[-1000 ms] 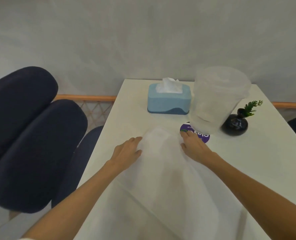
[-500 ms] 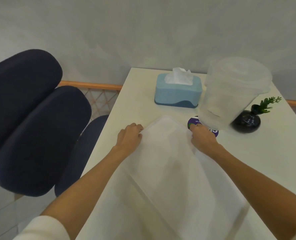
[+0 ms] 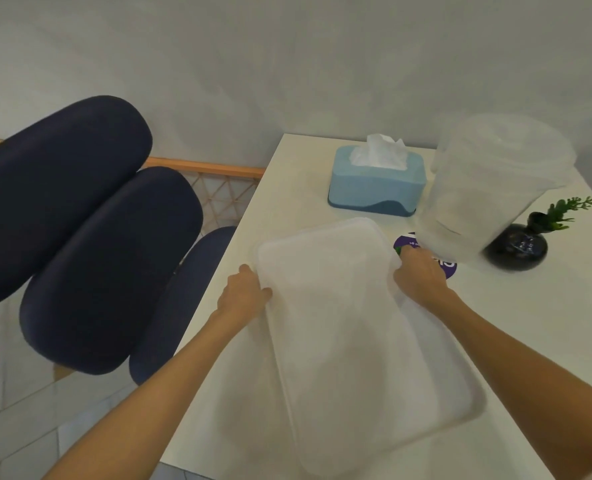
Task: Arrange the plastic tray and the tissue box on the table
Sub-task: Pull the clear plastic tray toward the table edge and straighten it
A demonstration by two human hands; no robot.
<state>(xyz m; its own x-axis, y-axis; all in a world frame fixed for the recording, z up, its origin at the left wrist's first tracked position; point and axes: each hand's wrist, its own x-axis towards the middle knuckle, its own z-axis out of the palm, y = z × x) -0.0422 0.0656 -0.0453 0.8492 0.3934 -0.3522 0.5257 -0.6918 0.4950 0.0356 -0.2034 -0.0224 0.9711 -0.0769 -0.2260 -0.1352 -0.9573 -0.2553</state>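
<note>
Plastic tray (image 3: 353, 327) now raised, left hand (image 3: 244, 292) and right hand (image 3: 417, 275) curled, gripping its edges

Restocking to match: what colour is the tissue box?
Light blue tissue box, darker blue base; head view.

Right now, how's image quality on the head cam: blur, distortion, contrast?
Head view: wide-angle bending curves the table edges; the clear plastic container looks smeared and soft; the translucent tray barely separates from the white tabletop; lighting is flat and dim, with no glare; the tissue box is fairly sharp.
</note>
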